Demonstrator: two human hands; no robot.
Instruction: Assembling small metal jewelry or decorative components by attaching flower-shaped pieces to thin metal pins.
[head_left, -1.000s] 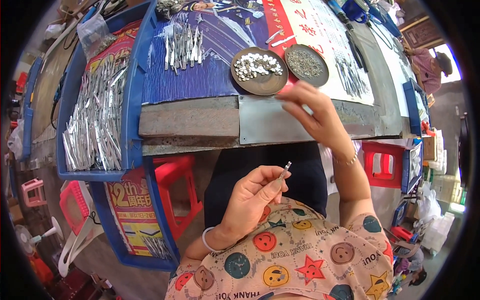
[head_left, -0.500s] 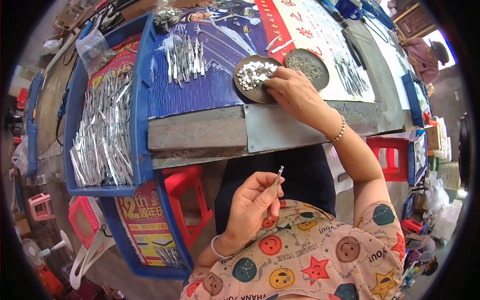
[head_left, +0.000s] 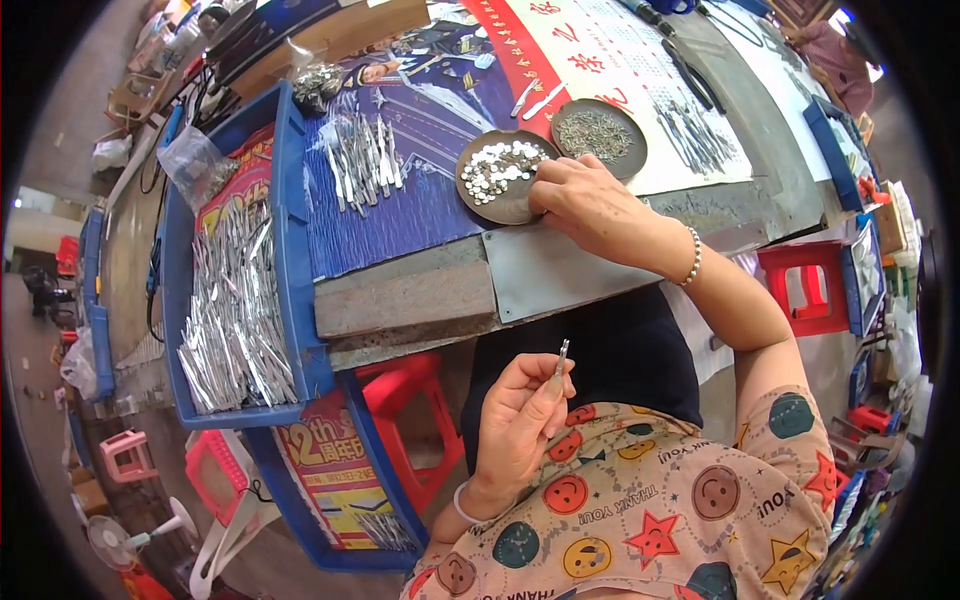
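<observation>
My left hand (head_left: 518, 425) is closed in front of my body, away from the bench. Its thumb and fingers grip a slim silver metal piece (head_left: 563, 354), whose narrow tip points up. At the right rim of a round brown dish (head_left: 512, 207), my right hand (head_left: 592, 208) has its fingers bent together and downward. What they pinch, if anything, is hidden. Small round white and silver discs (head_left: 490, 170) lie in this dish. A second round dish (head_left: 634, 158), just beyond my right hand, holds many tiny metal parts.
A blue tray (head_left: 298, 235) at left is heaped with slim metal pieces (head_left: 235, 315). More pieces (head_left: 362, 165) lie on the blue poster, others (head_left: 690, 135) at right. A lower blue tray (head_left: 395, 475) and red stool (head_left: 405, 420) stand below. Another person (head_left: 845, 70) is far right.
The whole view has turned and shifted slightly. My right hand stays at the disc dish with its fingers together; my left hand keeps its hold on the metal piece.
</observation>
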